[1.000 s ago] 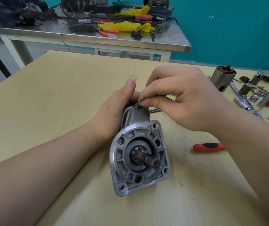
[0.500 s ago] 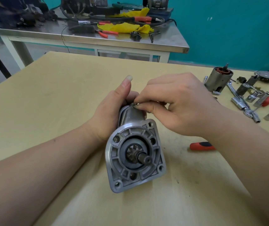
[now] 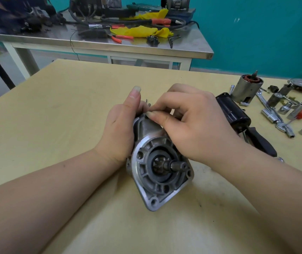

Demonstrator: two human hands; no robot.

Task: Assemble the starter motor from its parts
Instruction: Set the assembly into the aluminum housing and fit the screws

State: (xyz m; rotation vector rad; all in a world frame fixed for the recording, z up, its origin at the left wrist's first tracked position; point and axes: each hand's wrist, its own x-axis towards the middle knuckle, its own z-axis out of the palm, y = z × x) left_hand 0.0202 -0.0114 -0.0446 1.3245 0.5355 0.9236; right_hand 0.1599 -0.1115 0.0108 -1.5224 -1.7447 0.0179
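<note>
Hands (image 3: 121, 129) (image 3: 192, 125) both gripping starter housing (image 3: 157, 173), mid-table (image 3: 55, 110), edges far off.

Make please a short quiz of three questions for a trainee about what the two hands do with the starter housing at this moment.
1. True or false: the pinion shaft points toward the camera.
2. Which hand cups the starter housing from the side: A left hand, B right hand?
3. Fill in: the right fingertips pinch at the ___ of the housing.

Key: 1 true; 2 A; 3 top (what they pinch is hidden).
</note>
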